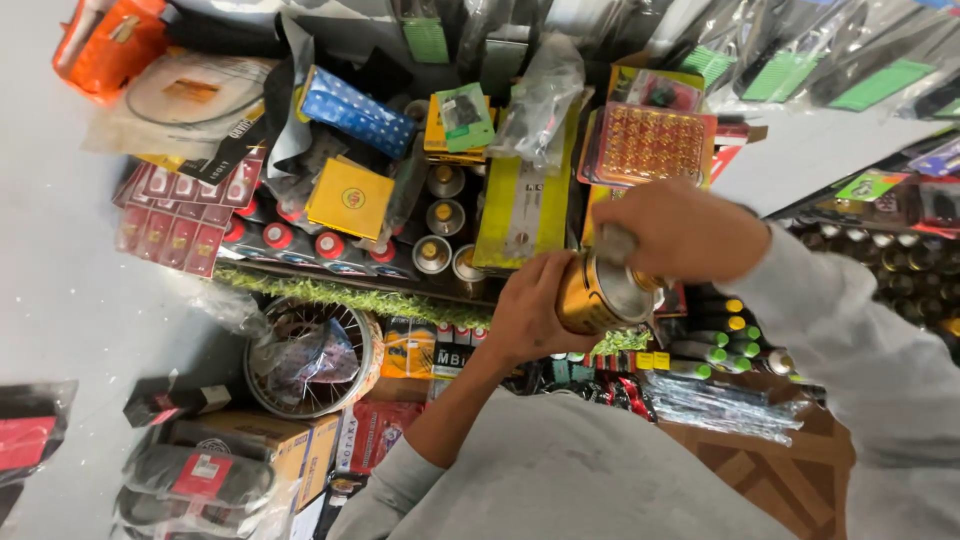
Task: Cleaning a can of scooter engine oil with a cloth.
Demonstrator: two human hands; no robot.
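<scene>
Gold can (598,296), metal top: we hold it upright above the cluttered shelf (420,285), left hand (535,305) with fingers wrapped round its side, right hand (680,232) with fingers clenched over its top. Nearby: spray cans (440,235), yellow box (350,198), spoked wheel (312,357).

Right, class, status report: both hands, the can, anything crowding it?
Left hand grips gold can. Right hand on its top. Spray cans and packets crowd the shelf behind.
</scene>
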